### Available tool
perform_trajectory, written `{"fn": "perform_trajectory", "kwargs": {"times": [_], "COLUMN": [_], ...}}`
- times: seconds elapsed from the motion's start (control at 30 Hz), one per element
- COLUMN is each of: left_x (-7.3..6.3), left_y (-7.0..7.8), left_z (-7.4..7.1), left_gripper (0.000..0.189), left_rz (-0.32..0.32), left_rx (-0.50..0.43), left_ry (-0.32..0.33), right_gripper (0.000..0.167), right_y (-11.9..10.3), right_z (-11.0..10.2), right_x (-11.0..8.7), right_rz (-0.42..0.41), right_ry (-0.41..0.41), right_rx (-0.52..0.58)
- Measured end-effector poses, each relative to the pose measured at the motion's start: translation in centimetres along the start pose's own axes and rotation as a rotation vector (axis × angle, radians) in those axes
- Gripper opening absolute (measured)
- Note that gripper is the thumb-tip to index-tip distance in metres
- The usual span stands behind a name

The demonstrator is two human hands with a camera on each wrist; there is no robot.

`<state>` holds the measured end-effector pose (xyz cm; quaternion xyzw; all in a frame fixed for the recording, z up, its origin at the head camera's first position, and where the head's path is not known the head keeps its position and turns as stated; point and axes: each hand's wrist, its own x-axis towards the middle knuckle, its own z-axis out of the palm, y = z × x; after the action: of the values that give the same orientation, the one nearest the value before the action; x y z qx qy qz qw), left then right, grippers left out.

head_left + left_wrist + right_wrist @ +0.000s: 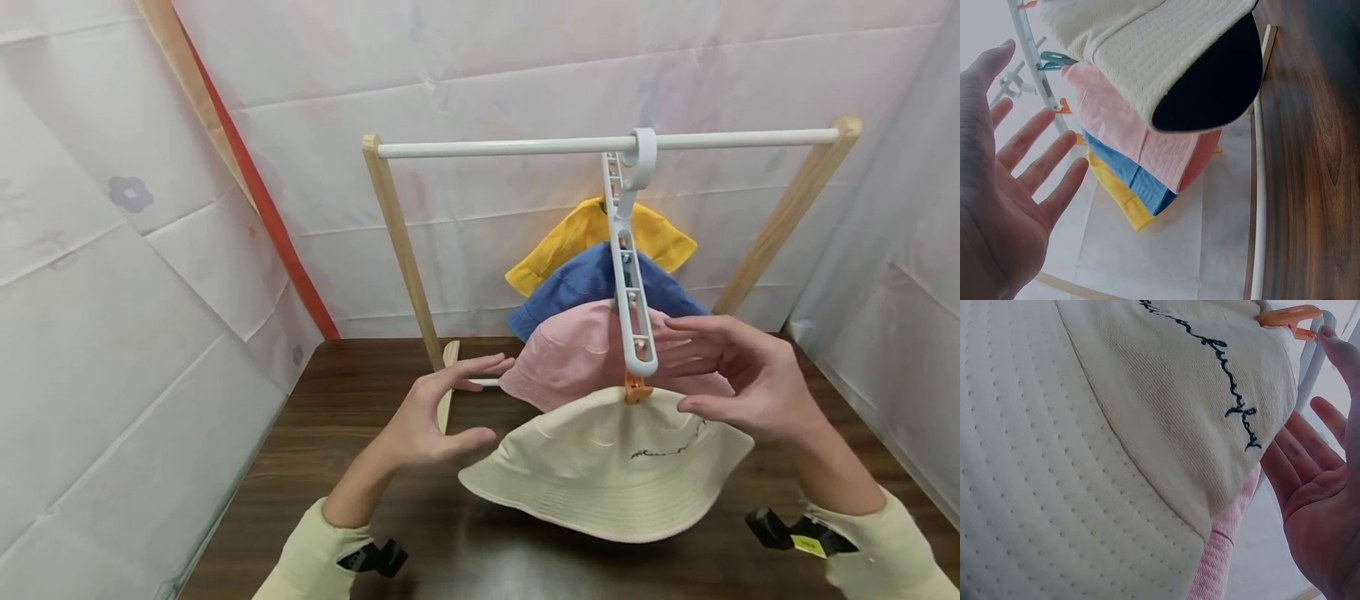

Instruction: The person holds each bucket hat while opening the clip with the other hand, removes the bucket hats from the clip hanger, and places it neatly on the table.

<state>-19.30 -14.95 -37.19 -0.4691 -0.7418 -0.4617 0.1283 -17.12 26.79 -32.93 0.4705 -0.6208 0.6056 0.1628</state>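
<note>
A cream bucket hat (592, 467) with dark stitched script hangs from an orange clip (637, 388) at the near end of a white clip hanger (633, 308). Behind it on the same hanger are a pink hat (562, 358), a blue hat (570, 292) and a yellow hat (562, 246). My left hand (431, 421) is held in the air left of the cream hat, fingers spread and relaxed, holding nothing. On the other side, my right hand (757, 379) has its fingers extended beside the cream hat's crown and the orange clip (1291, 317), with nothing gripped.
The hanger hooks over a white rod (510, 148) between two wooden posts (405, 250). This rack stands on a dark wooden table (337, 400). Pale patterned sheeting (465, 75) encloses the back and sides, with a red strip (255, 179) at the left.
</note>
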Motion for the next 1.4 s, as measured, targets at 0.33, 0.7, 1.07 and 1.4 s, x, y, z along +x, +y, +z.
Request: {"fn": "perform_trajectory", "kwargs": {"times": [0.33,0.7,1.07,1.4], "left_x": [0.2,0.6,0.8,1.0], "left_y": [0.2,0.0,0.0,0.1], "left_z": [0.7,2.0,3.0,3.6], "left_gripper": [0.076,0.074,0.071,0.073], "left_rz": [0.033,0.065,0.073,0.092], "left_rx": [-0.007,-0.015,-0.021,-0.060], "left_ry": [-0.028,-0.045,-0.062,-0.077], "right_gripper": [0.075,0.072,0.070,0.068], "right_y": [0.1,0.4,0.4,0.6], "right_z": [0.7,1.5,1.9,2.5], "right_x": [0.2,0.7,0.7,0.6], "right_rz": [-0.029,-0.060,-0.065,-0.067], "right_ry": [-0.023,-0.010,0.001,0.034], "right_rx": [0.005,0.021,-0.003,-0.031]}}
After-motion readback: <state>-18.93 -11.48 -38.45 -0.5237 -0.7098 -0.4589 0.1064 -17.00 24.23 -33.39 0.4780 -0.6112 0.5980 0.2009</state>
